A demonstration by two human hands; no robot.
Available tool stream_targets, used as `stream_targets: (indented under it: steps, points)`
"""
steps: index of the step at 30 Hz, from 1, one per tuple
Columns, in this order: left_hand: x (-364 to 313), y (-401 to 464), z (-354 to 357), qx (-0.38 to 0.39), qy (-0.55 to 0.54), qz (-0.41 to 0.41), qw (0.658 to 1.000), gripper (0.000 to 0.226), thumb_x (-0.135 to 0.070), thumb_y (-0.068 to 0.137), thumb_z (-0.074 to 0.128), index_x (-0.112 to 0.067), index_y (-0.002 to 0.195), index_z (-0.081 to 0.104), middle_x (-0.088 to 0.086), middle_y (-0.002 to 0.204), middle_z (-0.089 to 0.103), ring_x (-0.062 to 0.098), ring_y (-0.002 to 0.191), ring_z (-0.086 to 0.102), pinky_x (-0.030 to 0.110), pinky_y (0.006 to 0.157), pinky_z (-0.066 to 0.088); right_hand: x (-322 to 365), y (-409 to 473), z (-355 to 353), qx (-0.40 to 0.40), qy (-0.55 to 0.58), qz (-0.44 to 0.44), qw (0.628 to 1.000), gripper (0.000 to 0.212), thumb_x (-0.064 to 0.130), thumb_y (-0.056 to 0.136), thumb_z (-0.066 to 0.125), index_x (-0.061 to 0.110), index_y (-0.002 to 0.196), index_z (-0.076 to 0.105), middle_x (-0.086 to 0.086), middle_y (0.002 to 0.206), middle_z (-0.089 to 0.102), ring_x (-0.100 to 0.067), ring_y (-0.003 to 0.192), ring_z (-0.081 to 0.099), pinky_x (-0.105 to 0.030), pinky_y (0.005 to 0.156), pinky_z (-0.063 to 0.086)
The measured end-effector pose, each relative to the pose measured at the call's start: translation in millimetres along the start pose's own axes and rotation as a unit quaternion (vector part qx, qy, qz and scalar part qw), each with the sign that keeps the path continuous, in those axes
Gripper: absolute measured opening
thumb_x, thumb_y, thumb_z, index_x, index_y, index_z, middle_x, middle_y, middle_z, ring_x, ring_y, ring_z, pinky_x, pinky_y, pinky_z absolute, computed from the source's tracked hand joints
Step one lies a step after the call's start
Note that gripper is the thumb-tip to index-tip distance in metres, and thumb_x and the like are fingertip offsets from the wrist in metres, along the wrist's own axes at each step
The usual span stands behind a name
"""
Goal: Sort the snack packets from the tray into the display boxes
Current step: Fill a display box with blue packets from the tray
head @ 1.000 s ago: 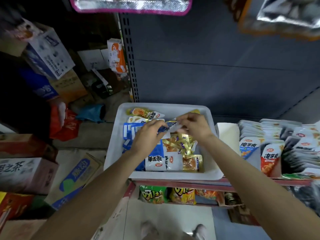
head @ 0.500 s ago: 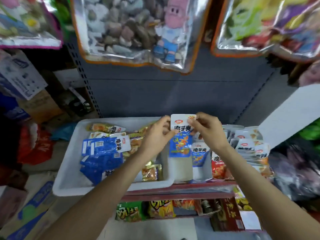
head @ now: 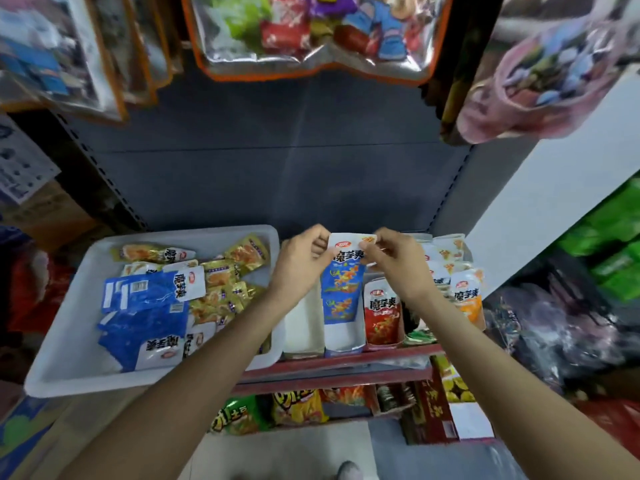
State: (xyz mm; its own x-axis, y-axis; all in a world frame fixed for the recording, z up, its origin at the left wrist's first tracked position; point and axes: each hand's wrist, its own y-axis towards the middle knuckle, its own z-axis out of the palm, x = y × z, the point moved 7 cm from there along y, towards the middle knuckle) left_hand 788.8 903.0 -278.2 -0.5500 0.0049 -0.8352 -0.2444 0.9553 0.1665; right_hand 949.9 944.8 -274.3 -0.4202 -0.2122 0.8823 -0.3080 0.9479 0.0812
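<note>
A person's left hand (head: 300, 261) and right hand (head: 394, 259) are pinching the top corners of a blue snack packet (head: 343, 282) between thumb and curled fingers, holding it upright over a blue-fronted display box (head: 343, 337) on the shelf (head: 332, 367). At the packet's three o'clock, a red box (head: 382, 315) and an orange box (head: 467, 299) are standing filled. At its nine o'clock, a white tray (head: 69, 327) is sitting on the shelf's end, holding more blue packets (head: 145, 306) and gold packets (head: 221, 282). At twelve o'clock, toy bags (head: 311, 32) are hanging overhead.
</note>
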Motion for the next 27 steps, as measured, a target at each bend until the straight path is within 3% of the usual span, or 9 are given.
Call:
stream_targets:
  steps: [3, 6, 9, 13, 16, 21, 27]
  points:
    - [-2, -1, 3, -0.004, 0.008, 0.008, 1.000, 0.009, -0.013, 0.085, 0.066, -0.005, 0.087, 0.061, 0.005, 0.083, 0.069, 0.012, 0.075, 0.062, 0.014, 0.066, 0.047, 0, 0, -3, 0.001, -0.032, -0.015, 0.999, 0.025, 0.025, 0.092, 0.059, 0.017, 0.069, 0.052, 0.001, 0.070, 0.065, -0.012, 0.073, 0.069, -0.041, 0.068, 0.056]
    - [1, -4, 5, 0.009, 0.049, 0.021, 0.999, 0.007, -0.011, 0.085, 0.066, -0.007, 0.089, 0.061, 0.004, 0.084, 0.068, 0.014, 0.075, 0.064, 0.025, 0.068, 0.051, 0, 0, 1, 0.032, -0.068, -0.019, 0.997, 0.024, 0.024, 0.092, 0.059, 0.020, 0.069, 0.053, -0.003, 0.076, 0.066, -0.016, 0.077, 0.069, -0.038, 0.067, 0.056]
    - [12, -7, 11, 0.042, 0.128, 0.023, 0.991, 0.011, -0.010, 0.084, 0.066, -0.008, 0.094, 0.062, 0.002, 0.088, 0.062, 0.015, 0.076, 0.060, 0.034, 0.069, 0.051, -8, 3, 14, 0.078, -0.150, -0.011, 0.985, 0.012, 0.015, 0.091, 0.058, 0.007, 0.081, 0.061, -0.008, 0.083, 0.068, -0.023, 0.080, 0.067, -0.035, 0.069, 0.053]
    - [24, -14, 26, 0.090, 0.188, 0.013, 0.978, 0.011, -0.013, 0.085, 0.063, -0.016, 0.096, 0.061, -0.005, 0.092, 0.056, 0.016, 0.082, 0.059, 0.029, 0.067, 0.044, -23, 1, 31, 0.115, -0.223, -0.015, 0.968, 0.012, 0.002, 0.087, 0.054, 0.007, 0.086, 0.066, -0.013, 0.085, 0.068, -0.028, 0.082, 0.062, -0.029, 0.066, 0.041]
    - [26, -18, 29, 0.100, 0.218, 0.025, 0.970, 0.010, -0.016, 0.089, 0.059, -0.017, 0.098, 0.059, -0.003, 0.102, 0.053, 0.018, 0.086, 0.057, 0.032, 0.071, 0.044, -24, -3, 40, 0.117, -0.272, -0.046, 0.954, 0.013, 0.006, 0.088, 0.054, 0.007, 0.094, 0.066, -0.014, 0.093, 0.068, -0.030, 0.087, 0.062, -0.035, 0.073, 0.048]
    - [29, -24, 8, 0.068, 0.211, 0.046, 0.974, 0.017, -0.015, 0.088, 0.059, -0.017, 0.105, 0.060, -0.003, 0.107, 0.055, 0.016, 0.089, 0.057, 0.030, 0.070, 0.045, 0, -8, 46, 0.065, -0.257, -0.096, 0.959, 0.014, 0.002, 0.086, 0.056, 0.004, 0.097, 0.065, -0.016, 0.095, 0.061, -0.030, 0.081, 0.060, -0.037, 0.074, 0.048]
    - [68, -38, -60, 0.013, 0.199, -0.016, 0.980, 0.017, -0.018, 0.091, 0.057, -0.016, 0.107, 0.061, -0.002, 0.104, 0.062, 0.013, 0.083, 0.058, 0.024, 0.066, 0.047, 43, -10, 111, 0.139, -0.215, -0.111, 0.960, 0.015, 0.009, 0.089, 0.057, 0.006, 0.100, 0.066, -0.011, 0.099, 0.064, -0.025, 0.080, 0.062, -0.029, 0.079, 0.047]
